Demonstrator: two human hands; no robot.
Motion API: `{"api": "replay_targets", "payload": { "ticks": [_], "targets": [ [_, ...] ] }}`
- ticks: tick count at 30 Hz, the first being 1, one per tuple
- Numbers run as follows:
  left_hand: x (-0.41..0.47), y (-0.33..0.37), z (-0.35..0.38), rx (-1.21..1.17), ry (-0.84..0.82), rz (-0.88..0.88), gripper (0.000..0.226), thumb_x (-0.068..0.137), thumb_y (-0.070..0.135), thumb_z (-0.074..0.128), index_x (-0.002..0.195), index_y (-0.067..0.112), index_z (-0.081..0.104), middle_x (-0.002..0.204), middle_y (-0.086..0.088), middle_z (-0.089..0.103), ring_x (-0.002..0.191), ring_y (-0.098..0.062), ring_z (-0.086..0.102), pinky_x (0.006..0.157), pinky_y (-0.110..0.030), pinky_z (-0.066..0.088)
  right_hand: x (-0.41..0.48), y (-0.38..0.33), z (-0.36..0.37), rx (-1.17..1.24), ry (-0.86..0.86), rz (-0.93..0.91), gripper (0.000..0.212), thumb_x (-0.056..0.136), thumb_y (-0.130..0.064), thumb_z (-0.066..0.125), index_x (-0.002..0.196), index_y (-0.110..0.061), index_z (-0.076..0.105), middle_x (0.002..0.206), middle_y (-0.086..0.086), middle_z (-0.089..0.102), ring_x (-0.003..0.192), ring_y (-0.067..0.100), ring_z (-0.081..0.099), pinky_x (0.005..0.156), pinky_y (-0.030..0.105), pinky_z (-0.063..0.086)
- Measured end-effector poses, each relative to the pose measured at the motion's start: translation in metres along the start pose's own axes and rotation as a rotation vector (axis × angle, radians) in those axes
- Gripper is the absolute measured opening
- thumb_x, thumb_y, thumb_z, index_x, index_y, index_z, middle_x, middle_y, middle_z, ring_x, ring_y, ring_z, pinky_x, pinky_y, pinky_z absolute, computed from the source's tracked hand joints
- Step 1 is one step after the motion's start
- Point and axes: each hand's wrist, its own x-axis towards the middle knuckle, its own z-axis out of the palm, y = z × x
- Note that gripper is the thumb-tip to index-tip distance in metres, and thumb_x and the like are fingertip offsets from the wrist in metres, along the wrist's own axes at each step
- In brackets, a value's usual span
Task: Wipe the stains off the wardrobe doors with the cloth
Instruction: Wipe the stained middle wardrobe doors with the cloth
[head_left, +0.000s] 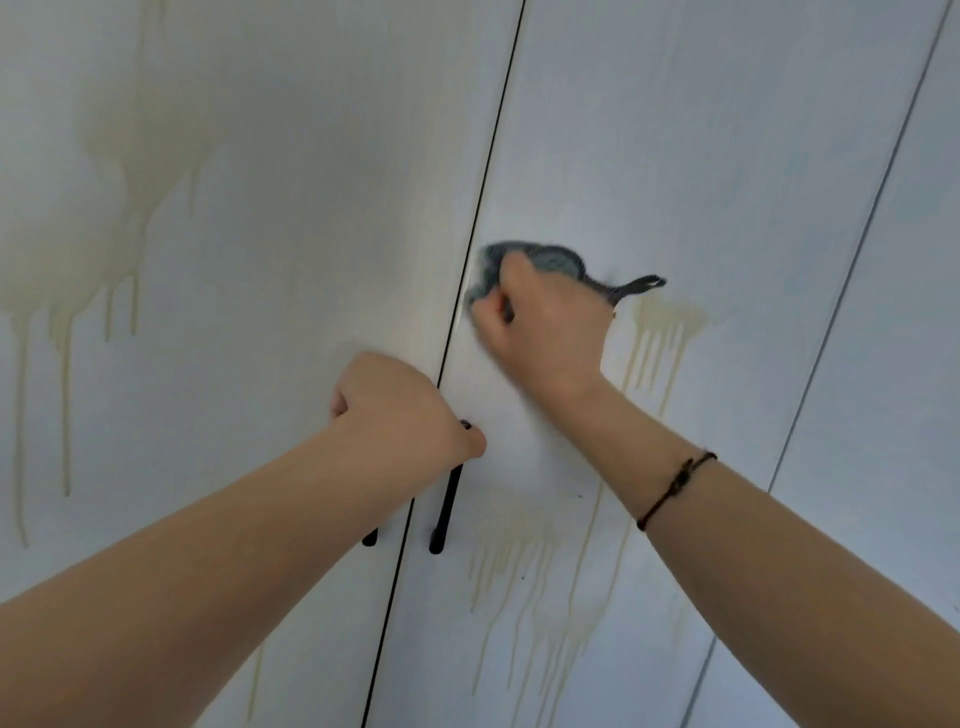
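**A:** What's on my head cam?

**B:** Biggest first: three white doors. Left door (234, 208), middle door (675, 156), and a strip of a third door (909, 364) at the right edge. A dark gap runs between the left and middle ones.

**A:** Stains?

**B:** Yellowish drip marks. A large stain (104, 208) sits high on the left door with long runs below it. The middle door has a smaller patch (660, 332) just right of my right hand, and a lower patch (519, 561) under my right forearm — both streak downward.

**A:** Hands?

**B:** My left hand (400, 410) is curled into a fist at the top of the handles, straddling the gap. It hides the upper ends, so I can't tell which handle it grips, if any. My right hand (545, 322) is pressed against the middle door, close to the gap, fingers closed around the cloth (550, 260).

**A:** Cloth position?

**B:** Grey-blue, bunched against the middle door above the knuckles, with one tail sticking out to the right. It's blurred, as is the hand.

**A:** Small items?

**B:** Two black handles — the left handle (370, 538) shows only its lower tip, the right handle (447, 509) most of its bar. There's a thin dark bracelet (675, 486) on my right wrist.
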Motion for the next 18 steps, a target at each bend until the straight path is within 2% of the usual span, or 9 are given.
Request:
{"api": "replay_targets", "payload": {
  "ticks": [4, 6, 7, 9, 11, 13, 15, 16, 18],
  "targets": [
    [-0.012, 0.006, -0.007, 0.002, -0.051, 0.004, 0.064, 0.083, 0.071, 0.032, 0.074, 0.017, 0.066, 0.069, 0.003, 0.063, 0.055, -0.019, 0.059, 0.056, -0.026, 0.048, -0.071, 0.006, -0.021, 0.071, -0.114, -0.327, 0.022, 0.078, -0.017, 0.057, 0.061, -0.019, 0.045, 0.049, -0.005, 0.043, 0.042, 0.016, 0.038, 0.052, 0.024, 0.011],
    [-0.016, 0.007, -0.009, 0.007, -0.071, -0.01, 0.063, 0.084, 0.068, 0.034, 0.074, 0.015, 0.065, 0.067, 0.002, 0.062, 0.052, -0.019, 0.058, 0.058, -0.025, 0.05, -0.048, 0.021, -0.025, 0.017, -0.161, -0.378, 0.025, 0.08, -0.022, 0.062, 0.061, -0.02, 0.047, 0.049, -0.005, 0.046, 0.041, 0.016, 0.042, 0.049, 0.022, 0.014],
    [-0.017, 0.007, -0.009, 0.012, -0.068, -0.009, 0.061, 0.085, 0.066, 0.035, 0.074, 0.015, 0.066, 0.067, 0.002, 0.062, 0.052, -0.019, 0.059, 0.062, -0.025, 0.053, -0.027, 0.032, -0.025, -0.029, -0.151, -0.323, 0.024, 0.08, -0.024, 0.064, 0.063, -0.02, 0.048, 0.05, -0.004, 0.047, 0.041, 0.018, 0.044, 0.046, 0.021, 0.017],
    [-0.015, 0.006, -0.008, 0.016, -0.063, -0.011, 0.057, 0.083, 0.061, 0.037, 0.075, 0.015, 0.069, 0.069, 0.003, 0.065, 0.056, -0.018, 0.064, 0.068, -0.027, 0.057, 0.03, 0.053, -0.026, -0.095, -0.074, -0.033, 0.018, 0.085, -0.031, 0.058, 0.074, -0.02, 0.048, 0.055, -0.004, 0.049, 0.048, 0.022, 0.048, 0.048, 0.026, 0.028],
    [-0.012, 0.006, -0.006, 0.016, -0.06, -0.014, 0.058, 0.081, 0.061, 0.037, 0.081, 0.016, 0.073, 0.075, 0.005, 0.069, 0.063, -0.018, 0.07, 0.07, -0.028, 0.057, 0.081, 0.068, -0.034, -0.088, 0.012, 0.272, 0.014, 0.089, -0.035, 0.045, 0.085, -0.022, 0.044, 0.062, -0.006, 0.045, 0.059, 0.021, 0.045, 0.055, 0.032, 0.03],
    [-0.009, 0.005, -0.005, 0.015, -0.052, -0.021, 0.059, 0.08, 0.063, 0.037, 0.084, 0.017, 0.075, 0.077, 0.006, 0.07, 0.066, -0.018, 0.071, 0.07, -0.029, 0.058, 0.104, 0.067, -0.033, -0.1, 0.073, 0.434, 0.014, 0.089, -0.034, 0.04, 0.089, -0.021, 0.046, 0.063, -0.007, 0.04, 0.063, 0.021, 0.042, 0.057, 0.034, 0.029],
    [-0.007, 0.005, -0.005, 0.027, -0.063, -0.021, 0.06, 0.08, 0.063, 0.036, 0.082, 0.016, 0.073, 0.076, 0.005, 0.07, 0.066, -0.02, 0.071, 0.07, -0.029, 0.058, 0.089, 0.044, -0.021, -0.145, 0.074, 0.446, 0.018, 0.088, -0.033, 0.042, 0.094, -0.021, 0.055, 0.066, -0.006, 0.045, 0.064, 0.024, 0.044, 0.056, 0.033, 0.027],
    [-0.006, 0.005, -0.004, 0.034, -0.065, -0.021, 0.061, 0.08, 0.064, 0.035, 0.081, 0.016, 0.073, 0.075, 0.004, 0.071, 0.065, -0.021, 0.071, 0.07, -0.029, 0.058, 0.068, 0.028, -0.012, -0.121, 0.068, 0.355, 0.02, 0.086, -0.034, 0.045, 0.092, -0.021, 0.059, 0.065, -0.004, 0.05, 0.061, 0.026, 0.046, 0.054, 0.031, 0.027],
    [-0.005, 0.005, -0.006, 0.06, -0.052, -0.009, 0.065, 0.083, 0.067, 0.033, 0.08, 0.015, 0.072, 0.074, 0.002, 0.07, 0.066, -0.021, 0.07, 0.069, -0.03, 0.059, 0.011, -0.004, 0.0, 0.001, -0.029, 0.089, 0.014, 0.079, -0.03, 0.051, 0.076, -0.019, 0.058, 0.056, 0.001, 0.053, 0.05, 0.024, 0.047, 0.048, 0.026, 0.024]
  ]
}}
